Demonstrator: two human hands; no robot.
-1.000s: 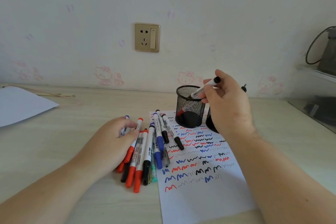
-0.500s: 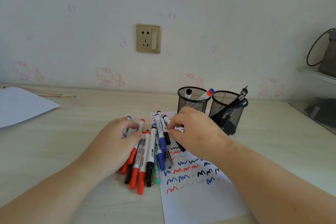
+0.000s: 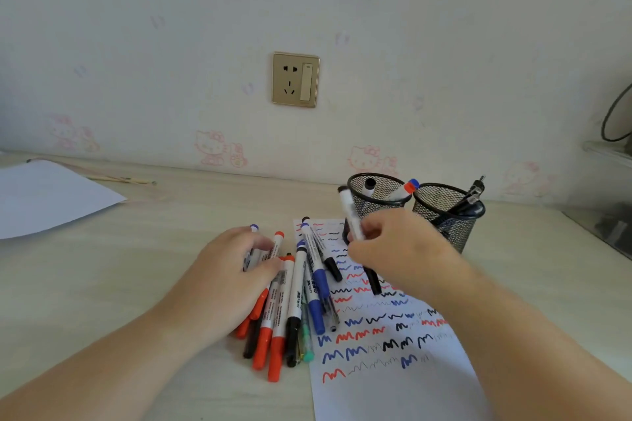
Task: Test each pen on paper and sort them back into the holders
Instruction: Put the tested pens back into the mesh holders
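Note:
My right hand (image 3: 400, 251) grips a white marker with a black cap (image 3: 352, 215), lifted and tilted above the scribbled test paper (image 3: 386, 379). My left hand (image 3: 225, 280) rests on a pile of red, black and blue pens (image 3: 290, 304) lying left of the paper. Two black mesh holders stand behind the paper: the left holder (image 3: 376, 191) has markers in it, the right holder (image 3: 448, 212) holds dark pens.
A white sheet (image 3: 48, 198) and a thin stick (image 3: 119, 179) lie at the far left of the wooden desk (image 3: 119, 267). A wall socket (image 3: 295, 79) sits on the wall behind. A shelf with dark objects (image 3: 612, 229) is at the right edge.
My right hand dropped a marker into the left holder, came down to the pens on the paper, and now lifts a black-capped marker. My left hand stayed on the pile.

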